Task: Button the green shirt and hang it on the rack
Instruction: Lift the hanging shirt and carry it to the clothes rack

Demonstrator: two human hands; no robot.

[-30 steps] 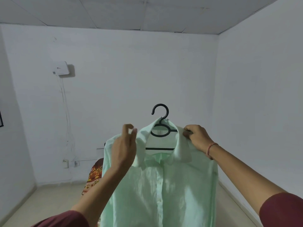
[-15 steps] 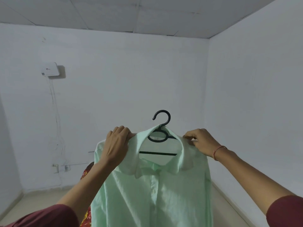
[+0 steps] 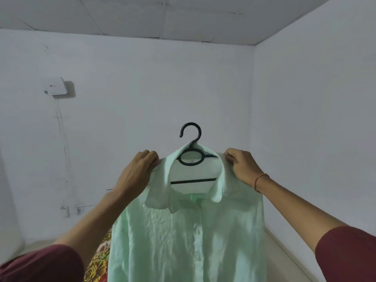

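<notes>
Between the two sets of fingertips, at chest height in front of a bare white wall, a green shirt [image 3: 183, 231] is hanging on a black plastic hanger [image 3: 193, 181], held up in the air by a person in maroon sleeves. The left hand [image 3: 136, 176] is gripping the shirt's shoulder, its fingers [image 3: 149, 157] curled together over the top of the cloth. The right hand [image 3: 242, 167], wearing a red thread bracelet [image 3: 259, 180], is pinching the opposite shoulder, its fingertips [image 3: 230, 154] pressed together on the fabric just beside the collar [image 3: 156, 200]. The hanger's hook is rising free just above and midway between the fingers, catching on nothing. Holding both shoulders this way seems to be keeping the shirt square on the hanger and stopping it from sliding off either end. Below the fingers, the front is falling straight, and the row of buttons [image 3: 197, 233] appears to be closed, though the top one under the collar is too shadowed to tell. No rack is showing anywhere, so the hanging step is probably not yet done. Below the left fingers, behind the shirt's edge, a red and yellow patterned cloth [image 3: 99, 257] is lying. Far to the left of them, a small white box [image 3: 56, 88] is sitting on the wall.
</notes>
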